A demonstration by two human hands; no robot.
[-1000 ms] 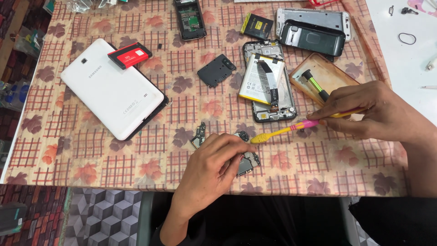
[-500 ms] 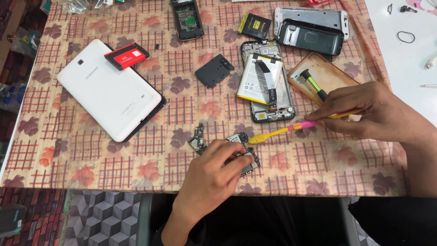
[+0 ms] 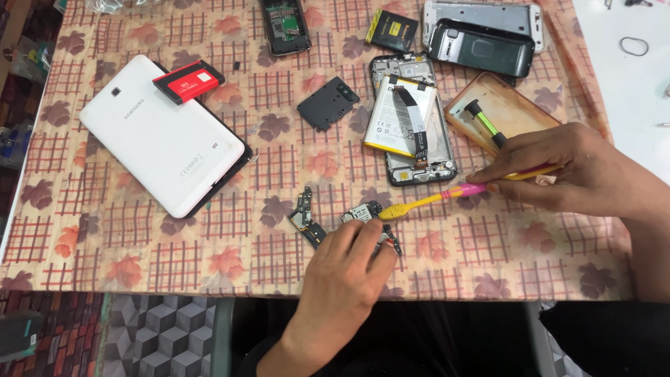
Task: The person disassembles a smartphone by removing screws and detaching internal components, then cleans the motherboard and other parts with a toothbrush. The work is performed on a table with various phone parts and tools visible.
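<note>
Far left on the patterned tablecloth (image 3: 139, 244) lies a white tablet (image 3: 164, 135) with a red battery (image 3: 189, 81) on its corner. Your left hand (image 3: 347, 269) presses its fingertips onto a small circuit board (image 3: 363, 213) near the table's front edge. Your right hand (image 3: 565, 167) grips a yellow-and-pink toothbrush (image 3: 436, 199), its head touching that board, just below the opened phone (image 3: 412, 119).

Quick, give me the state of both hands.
Left hand: pressing down on a small circuit board.
Right hand: closed on a yellow and pink toothbrush.
</note>
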